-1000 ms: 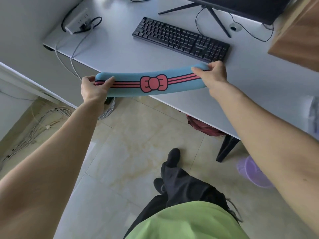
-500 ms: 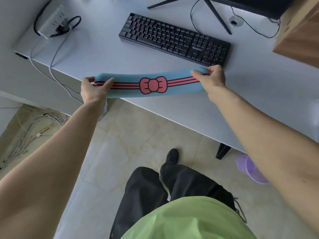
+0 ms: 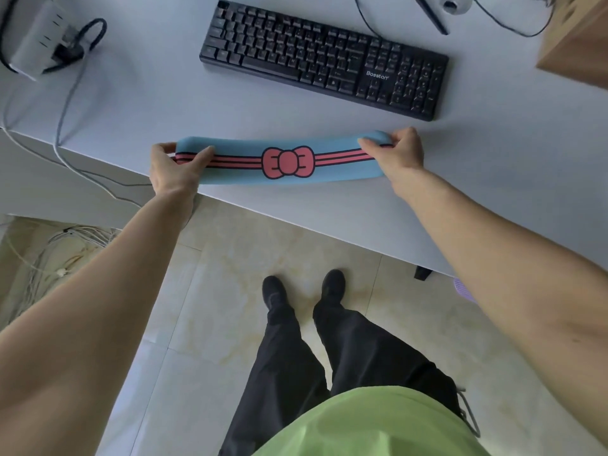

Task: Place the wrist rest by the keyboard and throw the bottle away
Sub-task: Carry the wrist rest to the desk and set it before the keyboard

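A long blue wrist rest (image 3: 332, 172) with a pink bow and pink stripes stretches between my hands over the front edge of the white desk (image 3: 158, 103). My left hand (image 3: 174, 169) grips its left end and my right hand (image 3: 399, 153) grips its right end. The black keyboard (image 3: 324, 59) lies on the desk just beyond the wrist rest, angled down to the right. No bottle is in view.
A white power strip (image 3: 31, 37) with a black plug and cables sits at the desk's far left. A brown wooden box (image 3: 579, 37) stands at the far right. A monitor stand leg (image 3: 431, 14) and cable lie behind the keyboard. A purple bin edge (image 3: 462, 287) shows under the desk.
I have stepped closer and both hands have carried the wrist rest forward from beyond the desk's front edge to over the desk, nearer the keyboard.
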